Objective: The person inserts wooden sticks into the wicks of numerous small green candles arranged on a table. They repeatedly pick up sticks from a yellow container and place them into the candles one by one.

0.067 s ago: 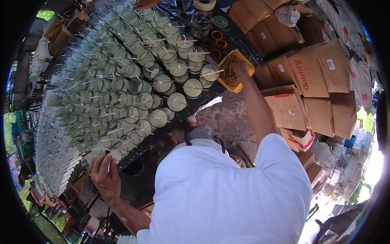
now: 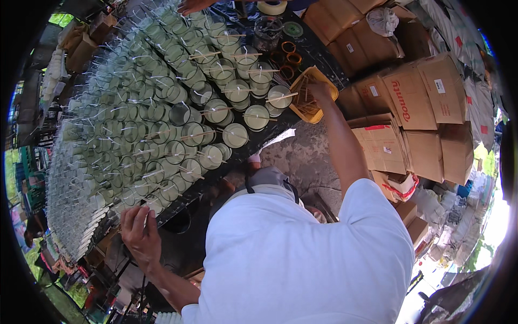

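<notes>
My right hand reaches into a yellow plastic basket on the table's right edge. Thin wooden sticks lie in it, and my fingertips are too dark to make out among them. At the near left edge of the table, my left hand is raised with its fingers curled beside the closest glasses. Anything between those fingertips is too small to name. Dense rows of glass jars with pale greenish wax and white wicks cover the table. Across several jars at the right, such as one jar, lie wooden sticks.
Beyond the basket stand amber rings, a clear container and a green lid. Another person's hand shows at the table's far end. Cardboard boxes are stacked to the right. The black-covered table edge runs diagonally past my body.
</notes>
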A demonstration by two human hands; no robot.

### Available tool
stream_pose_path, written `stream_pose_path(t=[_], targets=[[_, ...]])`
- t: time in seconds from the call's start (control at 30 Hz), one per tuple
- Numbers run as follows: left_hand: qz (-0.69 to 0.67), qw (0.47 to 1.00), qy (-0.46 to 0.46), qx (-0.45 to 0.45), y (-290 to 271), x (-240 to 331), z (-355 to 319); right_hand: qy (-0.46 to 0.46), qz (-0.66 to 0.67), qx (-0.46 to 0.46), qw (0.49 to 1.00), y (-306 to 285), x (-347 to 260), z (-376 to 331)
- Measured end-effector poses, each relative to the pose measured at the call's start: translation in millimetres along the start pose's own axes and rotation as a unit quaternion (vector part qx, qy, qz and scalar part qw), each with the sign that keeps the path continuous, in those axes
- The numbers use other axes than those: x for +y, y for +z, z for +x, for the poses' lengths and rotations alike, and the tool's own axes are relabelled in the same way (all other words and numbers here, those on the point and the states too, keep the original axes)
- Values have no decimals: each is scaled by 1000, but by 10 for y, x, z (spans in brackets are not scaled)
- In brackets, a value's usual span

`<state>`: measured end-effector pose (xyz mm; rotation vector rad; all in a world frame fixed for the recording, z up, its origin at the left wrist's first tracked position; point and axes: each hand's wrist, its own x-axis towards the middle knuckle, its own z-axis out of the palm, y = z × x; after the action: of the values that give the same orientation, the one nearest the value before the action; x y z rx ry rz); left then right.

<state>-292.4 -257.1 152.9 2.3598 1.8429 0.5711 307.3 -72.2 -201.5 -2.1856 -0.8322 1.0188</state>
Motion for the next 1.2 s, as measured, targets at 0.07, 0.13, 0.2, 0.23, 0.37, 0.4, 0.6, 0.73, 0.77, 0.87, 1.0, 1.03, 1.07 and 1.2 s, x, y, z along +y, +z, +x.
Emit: stream_pose_path(t=[0.07, 0.13, 0.2, 0.23, 0.37, 0.4, 0.6, 0.73, 0.77, 0.87, 1.0, 1.03, 1.07, 1.2], targets=[[-13, 1000, -1, -8, 19, 41, 28, 29, 90, -48, 994, -118, -33, -66], [-39, 999, -2, -12, 53, 88, 58, 43, 204, -88, 974, -220, -77, -110], [-55, 998, 2, 1, 79, 146, 107, -40, 252, -28, 966, -269, -315, -393], [-58, 998, 5, 19, 77, 188, 141, -85, 276, -3, 957, -306, -636, -698], [-192, 976, -34, 96, 198, 296, 164, -206, 349, -161, 900, -296, -1949, -2362], [-248, 961, -47, 109, 226, 373, 234, -235, 361, -217, 876, -201, -2149, -2737], [-443, 881, -110, 128, 86, 305, 122, -499, 69, -370, 781, 917, -2767, -4287], [-473, 846, -217, 118, 50, -187, -310, -517, 41, -400, 755, 1566, -2789, -4671], [-483, 829, -247, 134, 95, -320, -420, -519, 29, -409, 750, 1717, -2816, -4737], [-497, 790, -321, 158, 107, -659, -657, -436, -19, -460, 773, 2149, -2931, -4966], [-493, 788, -343, 138, -7, -1207, -648, -370, -88, -516, 768, 2646, -3124, -5010], [-505, 786, -338, 108, -22, -1384, -627, -379, -111, -528, 751, 2755, -3197, -5021], [-518, 785, -332, 78, -46, -1564, -600, -399, -134, -521, 743, 2865, -3264, -5032], [-279, 938, -202, 39, 33, -2402, -309, -452, -167, -396, 781, 3304, -3340, -4857]])
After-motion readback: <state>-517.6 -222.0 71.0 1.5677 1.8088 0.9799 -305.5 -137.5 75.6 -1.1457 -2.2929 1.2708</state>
